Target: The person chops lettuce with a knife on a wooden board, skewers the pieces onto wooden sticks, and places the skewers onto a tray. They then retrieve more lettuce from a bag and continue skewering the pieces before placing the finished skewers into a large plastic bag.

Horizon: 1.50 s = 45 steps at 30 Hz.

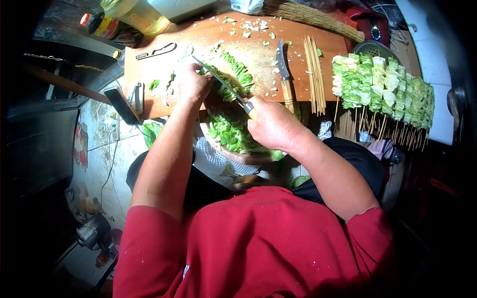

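Observation:
My right hand (pixel 276 124) is wrapped round the handle of a knife (pixel 221 81), whose long blade slants up and left across a bunch of leafy greens (pixel 241 72). The greens lie at the near edge of the wooden board (pixel 194 39). At the far end of the blade, my left hand (pixel 194 83) is closed by the greens, its fingertips partly hidden. Below the blade, a round basket (pixel 241 158) in front of my lap holds cut green leaves (pixel 228 131).
A curved knife (pixel 283 62) and bare skewers (pixel 314 74) lie on the board's right, beside skewered leaves (pixel 382 87). A peeler (pixel 156 51) is at left. Behind stand an oil bottle (pixel 139 17), a dark bottle (pixel 107 27) and a straw brush (pixel 313 17). A phone (pixel 122 106) hangs left.

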Tool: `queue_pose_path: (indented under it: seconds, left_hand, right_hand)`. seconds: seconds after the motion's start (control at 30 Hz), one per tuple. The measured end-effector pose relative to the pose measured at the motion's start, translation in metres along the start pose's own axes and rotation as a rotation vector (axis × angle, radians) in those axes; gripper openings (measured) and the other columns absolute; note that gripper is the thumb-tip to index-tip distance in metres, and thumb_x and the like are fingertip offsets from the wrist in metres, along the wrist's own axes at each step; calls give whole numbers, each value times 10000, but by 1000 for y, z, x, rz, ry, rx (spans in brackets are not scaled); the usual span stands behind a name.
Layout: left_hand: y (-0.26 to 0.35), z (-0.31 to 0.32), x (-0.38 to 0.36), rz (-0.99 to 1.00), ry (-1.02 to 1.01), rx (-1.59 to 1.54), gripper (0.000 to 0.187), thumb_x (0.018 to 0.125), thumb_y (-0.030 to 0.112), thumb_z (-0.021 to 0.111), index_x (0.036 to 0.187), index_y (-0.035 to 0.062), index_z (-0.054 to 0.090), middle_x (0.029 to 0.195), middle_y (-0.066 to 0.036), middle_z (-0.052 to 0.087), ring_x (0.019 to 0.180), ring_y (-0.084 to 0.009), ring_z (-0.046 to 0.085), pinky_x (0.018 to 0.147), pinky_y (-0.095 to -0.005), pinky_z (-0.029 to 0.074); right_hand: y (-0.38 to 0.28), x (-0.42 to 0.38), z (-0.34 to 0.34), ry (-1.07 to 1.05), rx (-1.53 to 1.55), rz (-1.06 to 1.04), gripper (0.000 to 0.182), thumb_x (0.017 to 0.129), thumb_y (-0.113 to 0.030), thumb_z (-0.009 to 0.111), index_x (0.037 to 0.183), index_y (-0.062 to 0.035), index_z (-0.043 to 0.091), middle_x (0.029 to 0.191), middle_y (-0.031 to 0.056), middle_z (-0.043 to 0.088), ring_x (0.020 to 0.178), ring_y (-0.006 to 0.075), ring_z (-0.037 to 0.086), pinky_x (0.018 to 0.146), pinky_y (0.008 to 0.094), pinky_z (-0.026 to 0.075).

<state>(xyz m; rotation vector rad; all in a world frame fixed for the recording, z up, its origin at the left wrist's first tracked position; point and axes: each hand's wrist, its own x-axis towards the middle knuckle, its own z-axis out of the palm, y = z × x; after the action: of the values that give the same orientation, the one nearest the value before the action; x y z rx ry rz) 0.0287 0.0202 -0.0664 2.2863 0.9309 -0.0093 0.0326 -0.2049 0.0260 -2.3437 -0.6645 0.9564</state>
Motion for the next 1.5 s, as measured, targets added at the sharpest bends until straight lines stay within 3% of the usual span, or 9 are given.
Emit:
queue_pose_path:
  seconds: [0.5, 0.57, 0.87, 0.97, 1.03, 1.13, 1.2, 1.27, 1.5]
  left_hand:
    - [17, -11, -9, -55, -24, 43, 414, 789, 225, 731, 1121, 15, 598, 1018, -231, 652, 992, -333, 630, 885, -375, 474]
    - [17, -10, -10, -63, -27, 28, 411, 792, 221, 729, 1121, 13, 598, 1018, -233, 651, 991, -334, 630, 884, -374, 474]
    - [3, 2, -13, -84, -31, -216, 458, 793, 96, 686, 1216, 34, 524, 862, -88, 601, 742, -165, 567, 684, -279, 474]
    - [6, -2, -17, -208, -97, -448, 475, 760, 51, 690, 1206, 41, 525, 815, -39, 558, 677, -114, 524, 583, -242, 441]
    - [8, -5, -20, -204, -21, -529, 482, 738, 34, 694, 1191, 48, 530, 771, -14, 526, 635, -86, 493, 519, -224, 403]
    - [-9, -3, -10, -172, 25, -353, 456, 731, 64, 714, 1158, 52, 556, 782, -40, 563, 675, -101, 534, 562, -237, 446]
    - [-11, -1, -7, -146, 58, -231, 450, 732, 73, 717, 1155, 54, 564, 792, -49, 577, 692, -106, 548, 581, -240, 461]
    - [0, -2, -10, -28, 137, -28, 480, 705, 147, 771, 1144, 77, 591, 884, -156, 661, 805, -240, 636, 763, -337, 508]
    - [-4, 5, 2, -102, 39, -474, 492, 709, 135, 756, 1167, 86, 583, 905, -129, 653, 786, -187, 624, 723, -311, 513]
  right_hand:
    - [-5, 25, 1, -62, 11, 23, 273, 818, -132, 542, 1044, 12, 486, 860, 257, 620, 850, 402, 621, 761, 453, 488]
    - [-13, 31, -4, -138, -16, 105, 364, 831, -104, 530, 1159, 52, 505, 1011, 261, 628, 982, 380, 620, 854, 434, 493]
    - [15, 45, 28, -10, 84, 93, 398, 808, -168, 551, 1186, -59, 499, 982, 234, 633, 970, 359, 620, 839, 423, 490]
    - [20, 44, 34, 43, 182, 19, 365, 780, -162, 578, 1114, -29, 511, 842, 214, 629, 795, 374, 615, 717, 420, 486]
    - [17, 43, 33, 30, 255, -4, 346, 765, -153, 582, 1081, -24, 524, 791, 182, 618, 721, 308, 614, 667, 386, 487]
    - [13, 48, 29, -91, 300, 34, 334, 776, -167, 552, 1085, -41, 536, 935, 213, 634, 885, 346, 624, 779, 409, 486]
    - [12, 48, 30, -80, 302, 67, 325, 774, -168, 553, 1071, -36, 538, 927, 212, 632, 877, 346, 622, 772, 409, 485]
    - [11, 48, 29, -72, 301, 102, 316, 773, -170, 554, 1057, -32, 541, 919, 211, 631, 868, 346, 619, 765, 409, 484]
    - [13, 28, 6, 6, 339, 169, 349, 776, -200, 555, 1076, -21, 539, 905, 213, 633, 854, 352, 620, 760, 425, 483]
